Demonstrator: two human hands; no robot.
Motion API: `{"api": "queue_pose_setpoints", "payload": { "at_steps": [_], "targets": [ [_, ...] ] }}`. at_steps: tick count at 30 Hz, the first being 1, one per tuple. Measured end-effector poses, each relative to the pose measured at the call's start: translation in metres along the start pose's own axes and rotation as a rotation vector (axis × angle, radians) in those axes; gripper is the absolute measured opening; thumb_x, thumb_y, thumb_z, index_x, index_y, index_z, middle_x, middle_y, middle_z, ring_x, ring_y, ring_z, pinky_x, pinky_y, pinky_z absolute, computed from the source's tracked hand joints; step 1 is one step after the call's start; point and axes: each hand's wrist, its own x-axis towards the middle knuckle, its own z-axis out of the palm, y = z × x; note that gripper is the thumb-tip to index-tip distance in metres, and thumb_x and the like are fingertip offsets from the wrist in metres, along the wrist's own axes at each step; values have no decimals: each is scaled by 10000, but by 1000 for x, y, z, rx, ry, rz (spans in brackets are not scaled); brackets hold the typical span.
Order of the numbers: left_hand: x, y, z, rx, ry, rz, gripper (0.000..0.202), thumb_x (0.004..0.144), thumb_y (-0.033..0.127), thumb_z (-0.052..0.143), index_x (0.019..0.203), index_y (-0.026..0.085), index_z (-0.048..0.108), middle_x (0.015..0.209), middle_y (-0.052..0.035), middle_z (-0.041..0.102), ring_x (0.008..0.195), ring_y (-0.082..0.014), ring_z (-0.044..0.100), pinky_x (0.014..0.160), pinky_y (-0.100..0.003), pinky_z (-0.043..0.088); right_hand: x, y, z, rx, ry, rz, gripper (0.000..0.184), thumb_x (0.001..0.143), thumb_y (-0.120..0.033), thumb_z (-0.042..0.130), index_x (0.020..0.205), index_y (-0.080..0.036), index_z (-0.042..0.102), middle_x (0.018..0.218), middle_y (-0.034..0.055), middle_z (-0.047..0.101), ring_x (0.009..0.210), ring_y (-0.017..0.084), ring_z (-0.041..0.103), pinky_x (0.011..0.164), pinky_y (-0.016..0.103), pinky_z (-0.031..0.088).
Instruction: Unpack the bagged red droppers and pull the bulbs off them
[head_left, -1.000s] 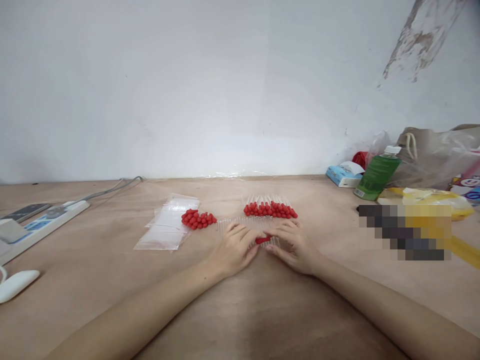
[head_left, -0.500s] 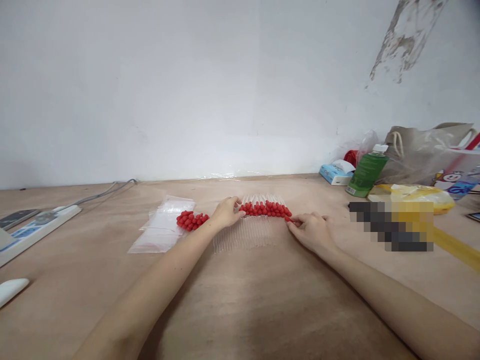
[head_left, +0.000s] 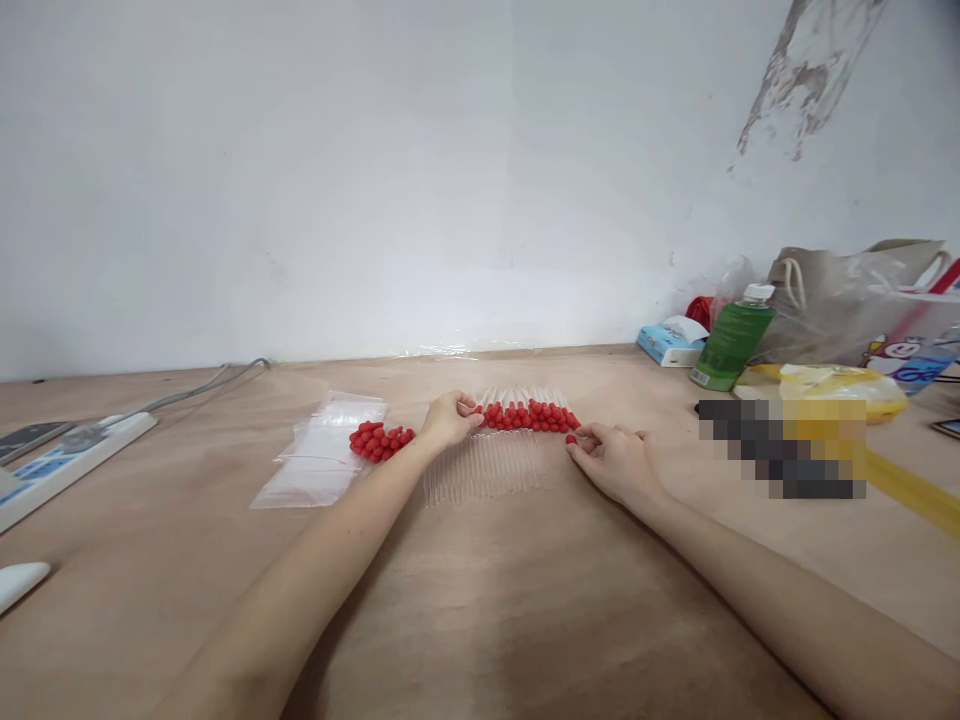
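Observation:
A row of clear droppers with red bulbs (head_left: 526, 415) lies on the wooden table (head_left: 487, 600), and a row of bare clear tubes (head_left: 484, 468) lies nearer to me. My left hand (head_left: 448, 420) is curled against the left end of the red-bulbed row. My right hand (head_left: 611, 460) rests at the right end, its fingertips pinching one red-bulbed dropper (head_left: 571, 438). A small heap of loose red bulbs (head_left: 377, 440) sits left of my left hand.
Clear plastic bags (head_left: 322, 455) lie left of the red heap. A white power strip (head_left: 71, 455) and a phone sit far left. At the right stand a green bottle (head_left: 731, 340), a blue tissue pack (head_left: 667, 342), plastic bags (head_left: 855, 300) and a yellow item.
Both hands moved away from me, from the clear tubes to the red-bulbed row. The left went to its left end, the right carried a red-bulbed dropper to its right end.

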Motion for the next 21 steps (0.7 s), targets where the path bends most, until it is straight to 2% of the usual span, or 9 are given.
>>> {"api": "queue_pose_setpoints", "payload": {
  "at_steps": [7,11,13,16,17,19,21],
  "targets": [
    [7,-7,1,-86,111,3,179,676,216,666,809,150,566,659,-13,624,585,-133,616,563,-228,453,2,-1,3,31,54,-9,233,754,-396,488,830,-237,639,711,0,665,790,208,570,733,362,244],
    [-2,-3,-5,-130,217,48,160,730,198,587,880,153,554,719,-25,628,654,-141,623,615,-250,468,0,0,2,66,135,-29,252,787,-416,465,796,-233,638,747,7,655,783,199,573,752,381,248],
    [-16,-2,-11,-159,245,94,188,758,202,548,941,160,539,766,-29,633,708,-145,626,644,-257,476,0,1,2,82,204,-54,245,796,-408,468,805,-230,636,790,19,640,790,195,570,767,388,260],
    [-49,-8,-25,-167,245,208,222,773,249,544,983,180,540,893,-42,640,819,-159,618,709,-277,482,-2,-2,1,100,355,-143,257,799,-403,482,912,-217,618,909,63,596,873,213,549,794,396,295],
    [-62,-12,-30,-119,218,299,228,778,271,545,989,184,548,958,-51,633,853,-166,611,738,-290,481,-4,-4,0,115,401,-202,278,798,-401,488,960,-207,604,952,82,575,910,220,535,802,395,312],
    [-88,-23,-40,-37,158,396,237,801,285,525,1024,208,547,1000,-42,629,878,-163,607,760,-298,482,-9,-14,-2,157,445,-360,341,791,-395,507,1055,-188,565,1033,115,535,978,230,500,822,386,340],
    [-109,-32,-46,41,125,446,223,807,275,531,1021,220,552,972,-30,641,874,-160,612,764,-294,488,-17,-27,-5,193,402,-544,393,786,-388,523,1122,-184,528,1099,126,513,1027,233,473,849,382,348]
  ]
}}
